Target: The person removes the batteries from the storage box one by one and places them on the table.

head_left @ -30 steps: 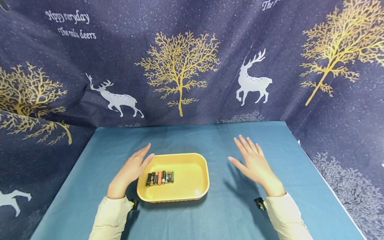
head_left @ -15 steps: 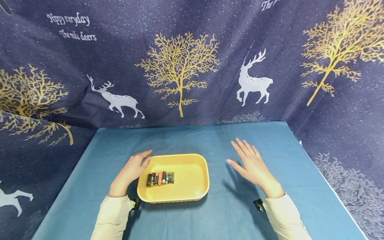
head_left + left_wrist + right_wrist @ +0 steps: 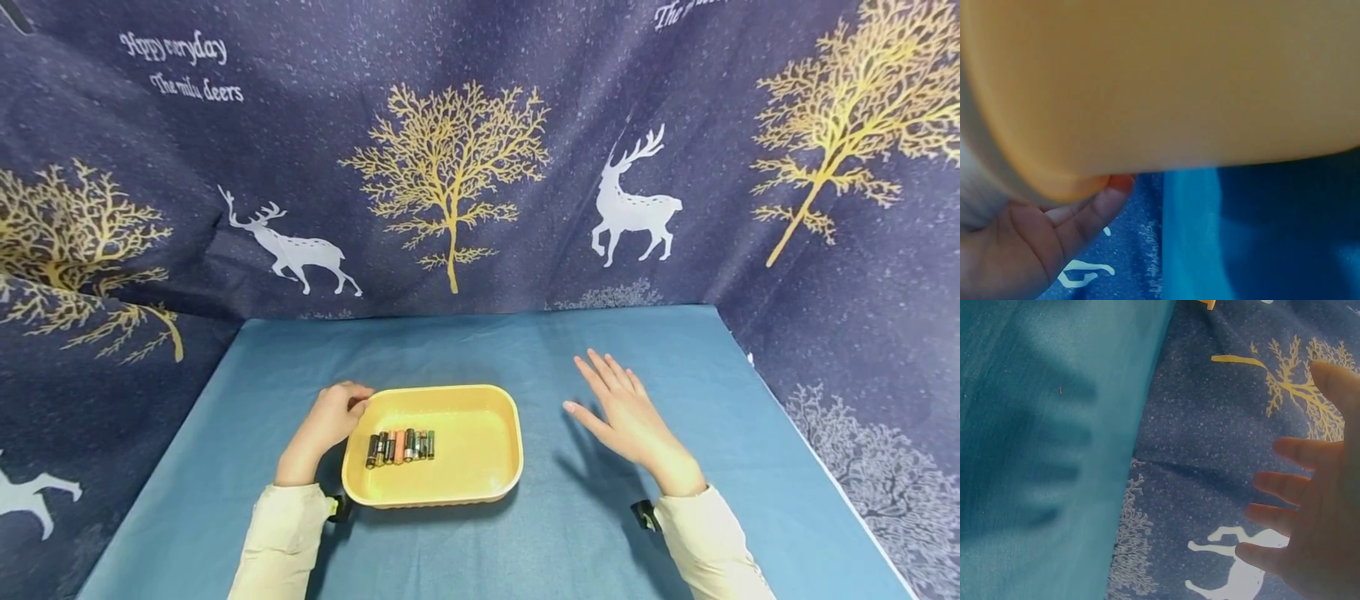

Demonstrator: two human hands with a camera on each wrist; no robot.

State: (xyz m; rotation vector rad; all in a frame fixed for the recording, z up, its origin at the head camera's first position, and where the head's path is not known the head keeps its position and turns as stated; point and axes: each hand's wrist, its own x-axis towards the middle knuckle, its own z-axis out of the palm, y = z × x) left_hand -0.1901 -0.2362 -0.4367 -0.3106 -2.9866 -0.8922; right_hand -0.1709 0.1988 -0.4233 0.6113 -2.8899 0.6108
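My left hand (image 3: 333, 412) is at the back left corner of a yellow plastic tray (image 3: 480, 467), its fingers curled and pinching the rim. In the left wrist view, the tray's smooth wall (image 3: 1166, 81) fills most of the picture, and the fingers (image 3: 1094, 215) meet it at the corner. Several batteries (image 3: 400, 447), black, orange and green, lie side by side in the tray's left part. My right hand (image 3: 628, 417) is held over the table to the right of the tray, fingers spread and touching nothing.
A blue cloth (image 3: 525, 542) covers the table. Behind it and at both sides hangs a dark blue curtain (image 3: 517, 267) printed with trees and deer. Each wrist carries a small black device (image 3: 647, 515) by the sleeve cuff.
My left hand has come down to the tray's corner, and its fingers have curled in onto the rim. The right hand has sunk slightly. Tray and batteries stay in place.
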